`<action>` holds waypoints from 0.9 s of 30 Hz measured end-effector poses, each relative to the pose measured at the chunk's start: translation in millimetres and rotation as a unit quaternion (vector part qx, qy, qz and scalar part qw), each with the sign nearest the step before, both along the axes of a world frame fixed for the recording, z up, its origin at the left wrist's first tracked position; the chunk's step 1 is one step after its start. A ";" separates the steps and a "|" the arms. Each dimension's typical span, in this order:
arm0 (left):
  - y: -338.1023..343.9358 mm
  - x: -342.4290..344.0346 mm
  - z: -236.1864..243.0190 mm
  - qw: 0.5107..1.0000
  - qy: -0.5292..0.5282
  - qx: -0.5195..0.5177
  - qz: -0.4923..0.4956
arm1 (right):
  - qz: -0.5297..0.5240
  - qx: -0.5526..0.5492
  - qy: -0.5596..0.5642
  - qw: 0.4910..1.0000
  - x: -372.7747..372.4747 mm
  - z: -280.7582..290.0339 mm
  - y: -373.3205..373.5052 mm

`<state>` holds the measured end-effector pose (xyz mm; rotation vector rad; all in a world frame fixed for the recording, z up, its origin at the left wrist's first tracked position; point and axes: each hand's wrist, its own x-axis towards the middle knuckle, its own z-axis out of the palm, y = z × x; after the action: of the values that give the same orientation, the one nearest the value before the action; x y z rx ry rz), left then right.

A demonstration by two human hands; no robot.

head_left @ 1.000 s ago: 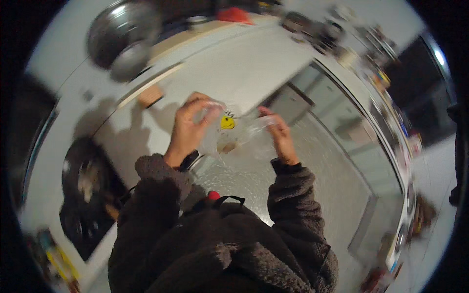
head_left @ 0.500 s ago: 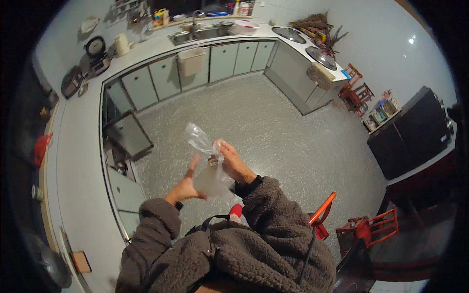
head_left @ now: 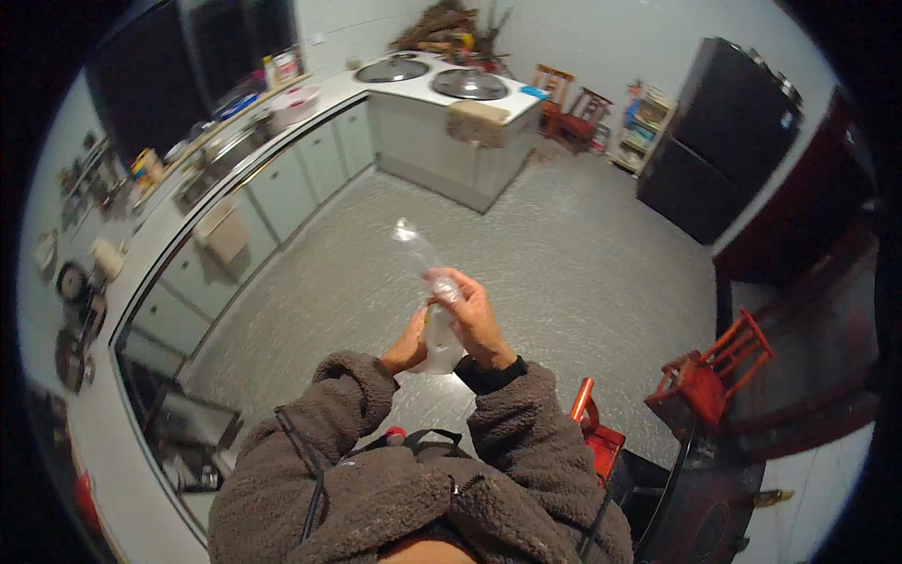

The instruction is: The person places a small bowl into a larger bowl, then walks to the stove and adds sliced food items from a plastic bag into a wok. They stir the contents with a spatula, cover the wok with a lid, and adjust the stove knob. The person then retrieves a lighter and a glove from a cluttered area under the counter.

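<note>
– State of the hands?
– Close together in front of the brown fleece jacket (head_left: 395, 498). Right hand (head_left: 477, 318) closed on a clear plastic bag (head_left: 442, 352), near its middle. Left hand (head_left: 408, 344) set against the lower part; from here I cannot tell whether its fingers grip.
– Position of the bag?
– Between the hands, above the grey floor (head_left: 545, 273), upper end projecting beyond the right fingers.
– Surroundings?
– Red chair (head_left: 703, 390) to the person's right, black refrigerator (head_left: 719, 136) farther off.
</note>
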<state>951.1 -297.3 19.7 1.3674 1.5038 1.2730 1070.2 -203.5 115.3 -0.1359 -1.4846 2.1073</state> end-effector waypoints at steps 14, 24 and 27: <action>323.5 -55.6 -45.8 0.913 0.191 -0.097 -0.347 | -0.396 -0.308 0.042 0.864 49.2 -124.0 374.0; 644.7 -46.3 -91.4 0.977 0.209 0.018 -0.025 | -0.460 -0.374 0.016 0.805 121.9 -157.6 515.6; 747.0 -16.7 -69.9 0.999 -0.034 0.041 -0.006 | -0.411 -0.423 0.021 0.807 127.7 -173.2 566.3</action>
<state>934.4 449.7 -50.2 1.3688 1.4100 1.3728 1197.9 362.8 -57.9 -0.8770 -0.2080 1.7970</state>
